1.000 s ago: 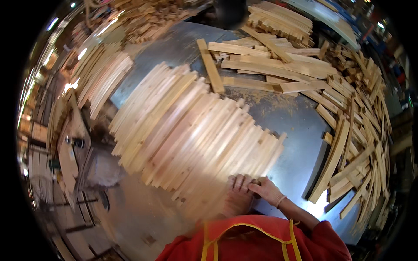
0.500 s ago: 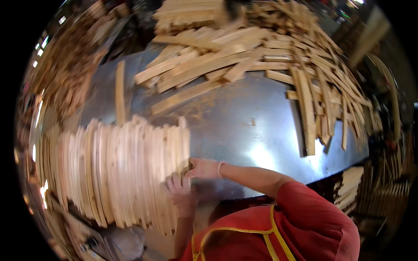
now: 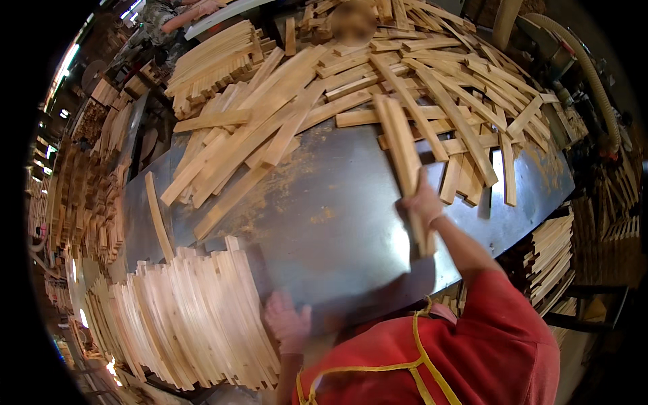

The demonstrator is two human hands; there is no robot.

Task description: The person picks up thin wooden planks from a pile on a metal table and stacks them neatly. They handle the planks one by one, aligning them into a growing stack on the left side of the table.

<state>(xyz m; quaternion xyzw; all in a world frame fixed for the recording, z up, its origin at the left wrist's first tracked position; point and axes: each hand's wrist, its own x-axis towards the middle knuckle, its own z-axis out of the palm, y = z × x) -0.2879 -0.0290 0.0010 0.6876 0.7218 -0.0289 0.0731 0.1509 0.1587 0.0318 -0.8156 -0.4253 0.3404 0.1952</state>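
My right hand [image 3: 424, 204], in a pale glove, grips a wooden slat [image 3: 399, 145] near its lower end. The slat stands out lengthwise over the metal table, its far end by the loose pile; it may be two slats together, blur hides which. My left hand [image 3: 289, 322] is at the right end of a row of upright-packed slats [image 3: 196, 314], nothing held in it, its fingers apart though blurred. Whether it touches the last slat I cannot tell.
Loose slats [image 3: 459, 131] lie crisscrossed over the far and right parts of the metal table [image 3: 317, 223]. A neat stack [image 3: 212, 64] stands at the far left. One single slat [image 3: 158, 216] lies behind the row. More stacked wood [image 3: 550, 253] is below the table's right edge.
My right hand has left the row, reached right and forward, and taken hold of a slat. My left hand has stayed by the row's end. The view has shifted.
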